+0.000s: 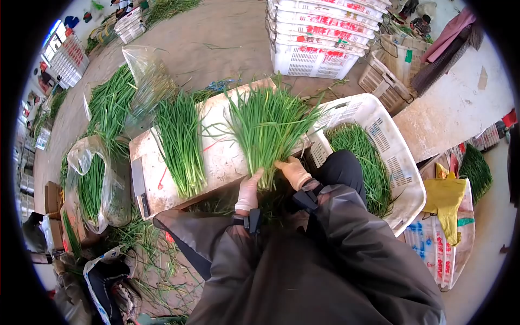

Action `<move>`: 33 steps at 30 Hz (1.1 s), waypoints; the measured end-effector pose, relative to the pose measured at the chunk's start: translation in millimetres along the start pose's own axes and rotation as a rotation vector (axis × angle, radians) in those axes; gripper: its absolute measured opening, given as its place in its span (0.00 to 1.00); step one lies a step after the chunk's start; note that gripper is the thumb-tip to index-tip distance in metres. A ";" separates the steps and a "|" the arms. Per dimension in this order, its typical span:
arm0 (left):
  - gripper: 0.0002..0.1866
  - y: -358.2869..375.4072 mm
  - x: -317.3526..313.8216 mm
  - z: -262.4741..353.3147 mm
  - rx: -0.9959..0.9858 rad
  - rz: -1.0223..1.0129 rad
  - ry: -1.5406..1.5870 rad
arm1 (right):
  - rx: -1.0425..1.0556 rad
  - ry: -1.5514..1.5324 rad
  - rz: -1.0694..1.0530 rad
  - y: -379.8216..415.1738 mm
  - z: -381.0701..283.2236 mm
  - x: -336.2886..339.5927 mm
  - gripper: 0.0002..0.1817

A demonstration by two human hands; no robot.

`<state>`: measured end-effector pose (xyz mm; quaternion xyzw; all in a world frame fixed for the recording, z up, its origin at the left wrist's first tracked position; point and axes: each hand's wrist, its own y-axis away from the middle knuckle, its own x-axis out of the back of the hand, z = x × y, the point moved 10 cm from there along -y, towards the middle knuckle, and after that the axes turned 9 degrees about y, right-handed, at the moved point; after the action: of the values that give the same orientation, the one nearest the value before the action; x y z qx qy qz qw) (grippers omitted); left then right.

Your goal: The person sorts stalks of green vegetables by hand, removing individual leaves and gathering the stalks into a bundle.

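A large bunch of green stalks (268,127) lies fanned out over the right part of a dirty white board (222,157), its pale ends toward me. My left hand (249,190), in a white glove, presses against the left side of those ends. On their right side my right hand (294,172), also gloved, has its fingers around the stalks. Another bunch (181,149) rests on the board further left. Red ties (162,179) lie beside it. At the board's left edge is a cleaver (140,184) with a dark handle.
A white crate (403,176) holding greens stands at my right. Stacked white crates (319,54) rise beyond the board. Plastic bags of greens (89,184) stand at the left. A yellow cloth (447,203) hangs at the right. Part of another person (103,287) shows at lower left.
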<state>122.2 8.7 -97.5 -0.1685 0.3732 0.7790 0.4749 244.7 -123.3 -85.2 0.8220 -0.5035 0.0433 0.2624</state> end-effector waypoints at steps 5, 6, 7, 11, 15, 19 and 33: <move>0.20 6.2 -21.8 -24.9 0.185 -0.093 0.527 | 0.415 0.263 0.105 6.0 -56.6 2.5 0.24; 0.20 8.3 -18.1 -27.1 0.182 -0.086 0.497 | 0.401 0.229 0.079 0.2 -53.1 -0.3 0.24; 0.20 10.2 -14.7 -30.5 0.182 -0.082 0.467 | 0.387 0.195 0.056 -8.2 -45.4 -3.4 0.24; 0.22 6.4 -10.2 -41.2 0.218 -0.040 0.478 | 0.210 0.016 -0.028 -16.2 -26.4 -3.5 0.23; 0.24 2.2 -4.3 -46.3 0.252 -0.028 0.407 | 0.142 0.093 0.070 -8.6 -29.4 20.2 0.26; 0.24 4.8 -6.8 -43.7 0.243 -0.033 0.364 | 0.190 0.399 0.237 9.7 -38.6 43.9 0.25; 0.27 25.4 -27.3 -25.7 0.218 0.006 0.192 | 0.357 0.792 0.125 45.2 -62.1 24.9 0.17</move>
<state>111.3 -34.0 -87.1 -0.1885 0.4998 0.7156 0.4500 230.4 -129.9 -6.0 0.7423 -0.3975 0.4574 0.2857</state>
